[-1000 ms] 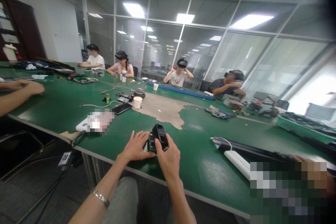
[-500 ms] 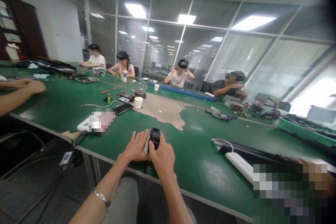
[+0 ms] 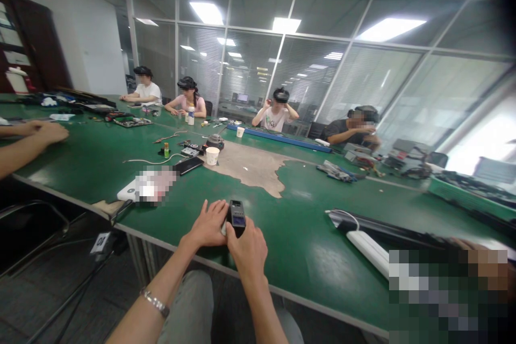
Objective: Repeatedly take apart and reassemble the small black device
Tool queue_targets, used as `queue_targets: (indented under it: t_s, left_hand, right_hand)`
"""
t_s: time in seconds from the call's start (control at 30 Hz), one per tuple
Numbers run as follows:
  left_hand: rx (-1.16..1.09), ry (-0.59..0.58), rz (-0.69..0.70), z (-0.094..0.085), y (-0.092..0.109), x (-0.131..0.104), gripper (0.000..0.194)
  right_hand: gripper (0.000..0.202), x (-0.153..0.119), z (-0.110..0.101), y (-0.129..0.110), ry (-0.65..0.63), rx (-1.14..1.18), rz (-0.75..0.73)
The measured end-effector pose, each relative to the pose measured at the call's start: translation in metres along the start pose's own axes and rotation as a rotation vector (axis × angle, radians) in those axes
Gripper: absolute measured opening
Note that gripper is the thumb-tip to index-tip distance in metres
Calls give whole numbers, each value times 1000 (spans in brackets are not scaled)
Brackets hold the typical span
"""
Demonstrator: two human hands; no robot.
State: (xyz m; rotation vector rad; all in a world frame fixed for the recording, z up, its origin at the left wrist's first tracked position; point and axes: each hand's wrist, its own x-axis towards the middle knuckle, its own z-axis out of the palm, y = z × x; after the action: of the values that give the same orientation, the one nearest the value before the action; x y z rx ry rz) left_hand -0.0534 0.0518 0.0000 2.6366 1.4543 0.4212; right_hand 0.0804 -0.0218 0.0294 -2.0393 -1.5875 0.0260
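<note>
A small black box-shaped device stands upright on the green table in front of me, with a small dark screen on its upper face. My right hand is closed around its right side, the thumb along the near face. Against its left side lies my left hand, fingers bent toward it and one finger raised. A pale grey surface shows between the left fingers and the device; whether it belongs to the device I cannot tell. The left palm and fingertips are partly hidden.
A paper cup, a black phone and a white power strip lie left of centre. Another white strip is at right, near a green basket. Several people sit around the table; another person's hands rest at left.
The black device has tilted in my hands, so its small screen now shows. Both hands have barely moved, and the things on the table stay put.
</note>
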Motion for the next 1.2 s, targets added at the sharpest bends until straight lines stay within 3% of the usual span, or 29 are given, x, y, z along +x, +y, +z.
queue_targets:
  t_s: [0.2,0.37,0.63,1.0,1.2]
  left_hand:
    - [-25,16,7,-1,0,0,91]
    - [-57,25,14,-6,3,-2,105]
    - [-75,7,5,-12,7,-4,104]
    - [-78,-1,-7,-12,6,-2,103]
    - [-85,-3,-8,-12,6,-3,100]
  right_hand:
    - [44,7,-14,-4,130,101,-33]
    - [50,16,-22,19,245,138,19]
    - [51,12,-5,58,196,70,128]
    - [51,8,-1,63,197,-15,30]
    - [49,10,-10,59,214,156,66]
